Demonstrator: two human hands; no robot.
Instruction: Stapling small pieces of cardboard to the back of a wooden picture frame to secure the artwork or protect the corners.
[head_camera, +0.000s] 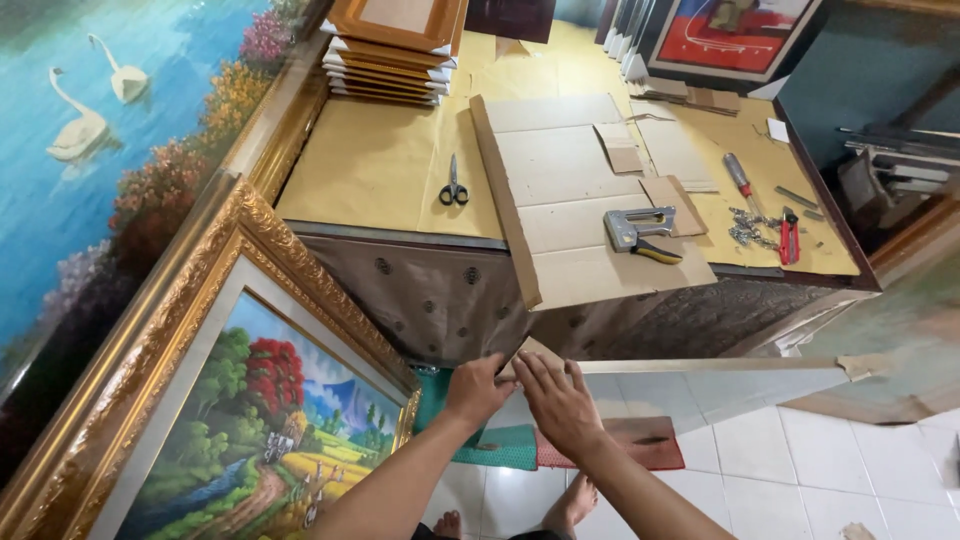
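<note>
Both hands meet at the corner of a pale wrapped frame (700, 385) held edge-up below the table (400, 170); the left hand (478, 390) pinches a cardboard corner piece (535, 352) there, and the right hand (557, 400) lies flat, fingers spread, on it (grasping nothing); a staple gun (640, 232) and scissors (454, 186) lie on the table.

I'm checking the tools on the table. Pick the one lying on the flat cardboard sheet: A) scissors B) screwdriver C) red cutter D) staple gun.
D: the staple gun rests on the cardboard sheet, while the scissors, red cutter and screwdriver lie off it on the yellow paper covering the table.
</note>
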